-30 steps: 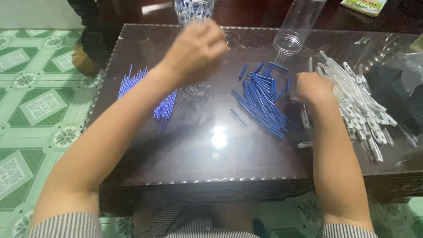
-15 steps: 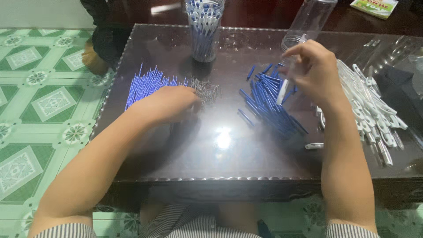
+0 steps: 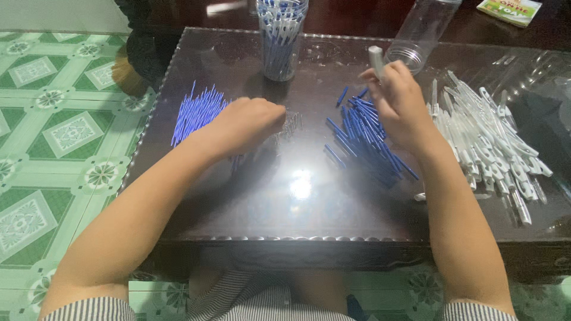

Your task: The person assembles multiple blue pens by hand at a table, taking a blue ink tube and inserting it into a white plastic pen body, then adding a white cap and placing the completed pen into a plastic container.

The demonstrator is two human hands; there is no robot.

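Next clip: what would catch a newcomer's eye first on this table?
Probably the right hand, raised over a heap of dark blue pen parts mid-table and pinching a white pen barrel upright. The left hand rests on the glass table top between a fan of thin blue refills and a small pile of springs. White barrels heap up at the right.

Two bare forearms run up from the near edge. The left hand (image 3: 247, 123) and right hand (image 3: 399, 102) wear no gloves, rings or watch. Short sleeves of grey-and-white striped cloth show at both near corners, and matching striped fabric covers the lap between them.
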